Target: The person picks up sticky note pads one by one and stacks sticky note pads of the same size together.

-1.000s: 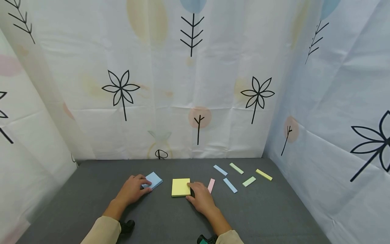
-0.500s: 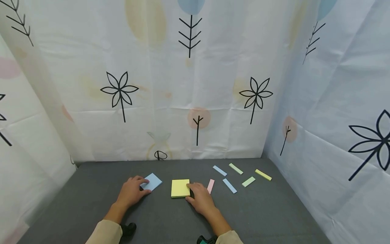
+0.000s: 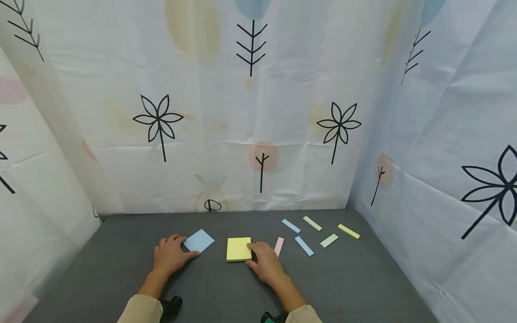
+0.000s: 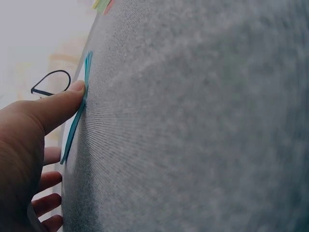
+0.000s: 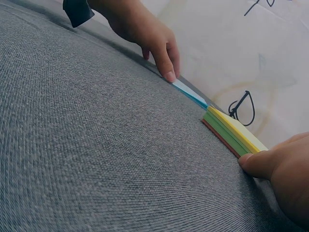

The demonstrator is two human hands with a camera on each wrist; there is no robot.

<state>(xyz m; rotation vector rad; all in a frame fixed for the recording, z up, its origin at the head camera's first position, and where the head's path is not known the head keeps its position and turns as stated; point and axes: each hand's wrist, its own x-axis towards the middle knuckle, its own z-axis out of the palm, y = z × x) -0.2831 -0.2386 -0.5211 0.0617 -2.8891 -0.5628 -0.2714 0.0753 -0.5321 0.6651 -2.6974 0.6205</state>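
A light blue sticky note (image 3: 199, 241) lies flat on the grey felt table (image 3: 121, 251). My left hand (image 3: 169, 258) rests on the felt just left of it, thumb tip against the note's near edge (image 4: 79, 116). The right wrist view shows the left hand's fingertips (image 5: 169, 75) at the blue note (image 5: 190, 94). A yellow sticky pad (image 3: 239, 249) sits in the middle. My right hand (image 3: 264, 262) lies at its right edge, thumb touching the pad's side (image 5: 234, 130).
Several narrow paper strips lie right of the pad: pink (image 3: 279, 246), blue (image 3: 291, 225), green (image 3: 313, 223), blue (image 3: 304, 246), green (image 3: 329, 240), yellow (image 3: 349, 231). Printed curtains wall in the back and both sides.
My left hand has slid back to the left off the blue note, which now lies flat and mostly uncovered. The right hand and the yellow pad have stayed put.
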